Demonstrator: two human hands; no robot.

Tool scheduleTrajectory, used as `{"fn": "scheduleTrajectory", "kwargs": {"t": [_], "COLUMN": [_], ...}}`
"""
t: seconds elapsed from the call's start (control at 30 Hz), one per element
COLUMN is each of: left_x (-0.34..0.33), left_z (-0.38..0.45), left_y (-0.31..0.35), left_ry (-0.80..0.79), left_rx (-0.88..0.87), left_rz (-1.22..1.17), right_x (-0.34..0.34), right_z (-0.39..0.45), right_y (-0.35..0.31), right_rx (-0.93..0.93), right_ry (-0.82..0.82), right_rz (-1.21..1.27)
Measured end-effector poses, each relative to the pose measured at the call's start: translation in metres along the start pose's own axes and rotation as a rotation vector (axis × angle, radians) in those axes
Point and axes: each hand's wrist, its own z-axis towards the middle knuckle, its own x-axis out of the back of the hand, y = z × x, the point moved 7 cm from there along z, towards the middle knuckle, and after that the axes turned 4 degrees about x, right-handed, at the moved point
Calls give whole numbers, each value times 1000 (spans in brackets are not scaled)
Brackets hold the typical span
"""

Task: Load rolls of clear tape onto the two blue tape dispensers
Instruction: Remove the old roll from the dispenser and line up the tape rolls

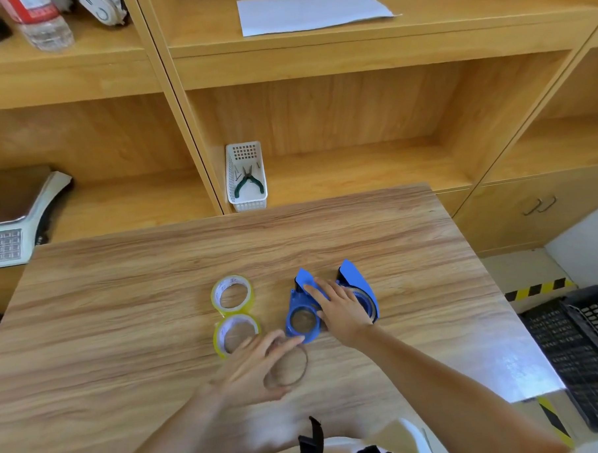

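Two blue tape dispensers lie side by side on the wooden table. The left dispenser has an empty hub. The right dispenser carries a thin, nearly spent roll. My right hand rests flat across both dispensers, fingers spread. Two full rolls of clear tape with yellowish edges lie left of them, the far roll and the near roll. My left hand, blurred, holds a thin brown empty tape core just in front of the left dispenser.
Wooden shelves stand behind the table. A white basket with green-handled pliers sits on the shelf at the table's far edge. A scale is at left, black crates at right on the floor. A paper sheet lies on the upper shelf.
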Motion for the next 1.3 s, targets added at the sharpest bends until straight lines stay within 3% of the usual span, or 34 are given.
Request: {"fn": "scheduleTrajectory", "kwargs": {"t": [0.5, 0.7, 0.93, 1.3], "left_x": [-23, 10, 28, -23], "left_z": [-29, -2, 76, 153], "left_y": [-12, -19, 6, 52], "left_ry": [-171, 32, 93, -126], "left_rx": [14, 33, -2, 66], "left_rz": [105, 129, 217, 298], "right_x": [1, 12, 17, 0], "right_z": [-9, -9, -15, -34], "right_y": [-5, 13, 60, 98], "right_rx": [36, -17, -226, -378], "right_ry": [24, 22, 43, 60], "right_rz": [-37, 41, -1, 122]}}
